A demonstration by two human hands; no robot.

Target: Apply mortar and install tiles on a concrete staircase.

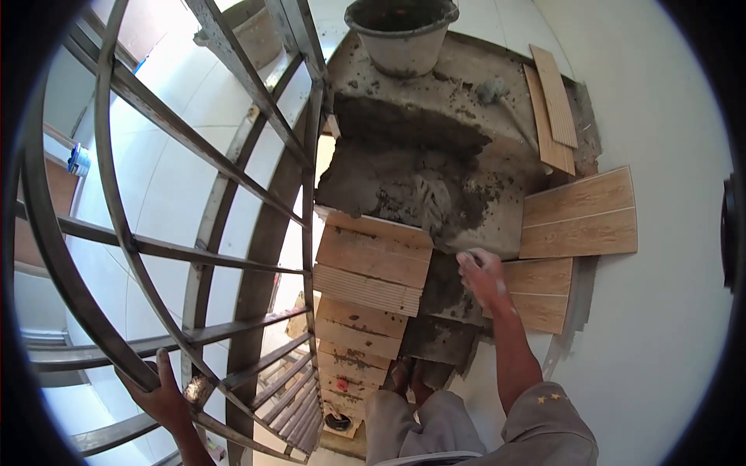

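Note:
My left hand (155,392) is wrapped around a bar of the dark metal stair railing (151,179) at the lower left. Over the bare, mortar-smeared edge of the stairs, my right hand (483,277) hovers with its fingers curled in; whatever they hold, if anything, is hidden. Left of it, wood-look tiles (373,252) cover a step, with a ribbed strip at the front. Wet grey mortar (373,175) lies on the step above, with a crumpled greyish lump (432,198), perhaps cloth. Two wood-look tiles, an upper one (579,217) and a lower one (540,291), lean at the wall right of my hand.
A mortar-stained bucket (400,39) stands on the upper step, and another bucket (249,35) beyond the railing. A mallet-like tool (513,116) with a grey-crusted head lies near narrow tile strips (552,109). Tiled steps (357,338) descend toward my feet. A white wall (660,155) bounds the right.

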